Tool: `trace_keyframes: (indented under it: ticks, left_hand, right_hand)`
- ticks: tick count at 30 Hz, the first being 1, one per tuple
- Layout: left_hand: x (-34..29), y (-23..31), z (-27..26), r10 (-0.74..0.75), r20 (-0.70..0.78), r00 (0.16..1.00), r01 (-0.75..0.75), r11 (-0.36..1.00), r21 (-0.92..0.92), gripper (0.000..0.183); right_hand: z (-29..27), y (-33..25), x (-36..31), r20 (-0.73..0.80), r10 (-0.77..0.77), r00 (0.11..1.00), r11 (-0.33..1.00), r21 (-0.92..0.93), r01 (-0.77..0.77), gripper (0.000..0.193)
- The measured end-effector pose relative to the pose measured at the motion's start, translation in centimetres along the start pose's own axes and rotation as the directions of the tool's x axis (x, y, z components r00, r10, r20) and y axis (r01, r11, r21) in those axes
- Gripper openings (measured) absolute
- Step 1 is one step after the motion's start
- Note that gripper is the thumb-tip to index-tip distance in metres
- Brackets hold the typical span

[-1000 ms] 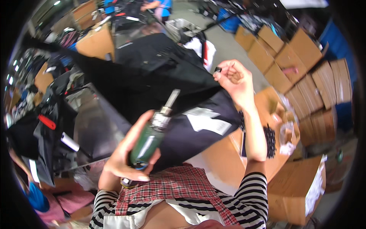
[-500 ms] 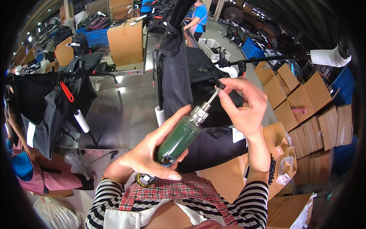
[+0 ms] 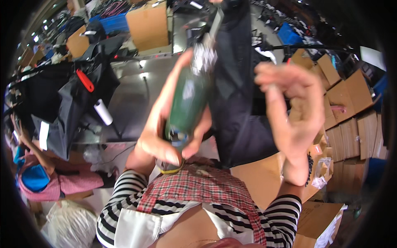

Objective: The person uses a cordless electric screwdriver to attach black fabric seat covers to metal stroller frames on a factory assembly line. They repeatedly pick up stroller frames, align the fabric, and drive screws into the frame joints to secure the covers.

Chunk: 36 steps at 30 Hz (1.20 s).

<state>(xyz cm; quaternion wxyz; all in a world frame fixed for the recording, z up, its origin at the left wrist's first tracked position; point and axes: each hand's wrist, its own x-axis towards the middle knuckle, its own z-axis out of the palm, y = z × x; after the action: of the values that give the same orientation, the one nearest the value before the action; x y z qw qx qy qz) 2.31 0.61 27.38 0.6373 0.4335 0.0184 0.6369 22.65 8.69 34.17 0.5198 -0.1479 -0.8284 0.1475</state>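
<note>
My left hand (image 3: 155, 136) is wrapped round a green electric screwdriver (image 3: 186, 105). Its silver collar and bit point up and away from me, and the bit is blurred. My right hand (image 3: 295, 109) is raised to the right of the tool, apart from it. Its fingers are loosely curled, with the thumb away from the palm; motion smears the fingertips, and no object shows in them. Black fabric (image 3: 233, 70) hangs just behind and to the right of the screwdriver, running down toward my checked apron (image 3: 202, 180).
A metal table (image 3: 132, 95) lies ahead on the left, with black fabric goods bearing a red strip (image 3: 85, 80) and a white tube (image 3: 103, 112). A co-worker (image 3: 53, 175) is at the far left. Cardboard boxes (image 3: 351, 93) crowd the right; a white sack (image 3: 70, 225) lies lower left.
My right hand has come off the bit tip and moved right; the small dark piece there no longer shows. The screwdriver has swung more upright and shifted left. The view has moved.
</note>
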Motion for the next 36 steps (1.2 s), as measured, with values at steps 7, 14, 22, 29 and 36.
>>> trace_keyframes:
  ticks: [7, 14, 22, 29, 36]
  left_hand:
    - [1.1, 2.9, -0.8, 0.106, -0.079, 0.991, -0.106, 0.994, 0.001, 0.135]
    - [-1.3, 4.6, -3.4, 0.178, -0.075, 0.981, -0.177, 0.984, 0.030, 0.131]
    - [-0.8, 3.5, -5.0, 0.132, -0.087, 0.987, -0.131, 0.991, 0.021, 0.128]
    - [0.8, 2.1, -4.3, 0.229, -0.093, 0.969, -0.210, 0.961, 0.179, 0.122]
    - [1.9, -0.2, -2.2, 0.385, -0.153, 0.910, -0.299, 0.866, 0.400, 0.101]
  right_hand:
    - [7.2, 0.4, -2.4, 0.436, -0.004, 0.900, 0.985, 0.156, -0.072, 0.030]
    - [8.6, -0.3, 4.5, -0.075, 0.189, 0.979, 0.926, 0.344, -0.153, 0.027]
    - [6.9, 5.6, 4.2, 0.113, -0.065, 0.992, 0.819, -0.562, 0.117, 0.011]
    - [4.8, 9.7, 9.9, -0.028, -0.166, 0.986, 0.951, -0.268, 0.153, 0.032]
    - [3.7, 11.2, 13.4, 0.255, -0.465, 0.848, 0.879, 0.245, 0.408, 0.028]
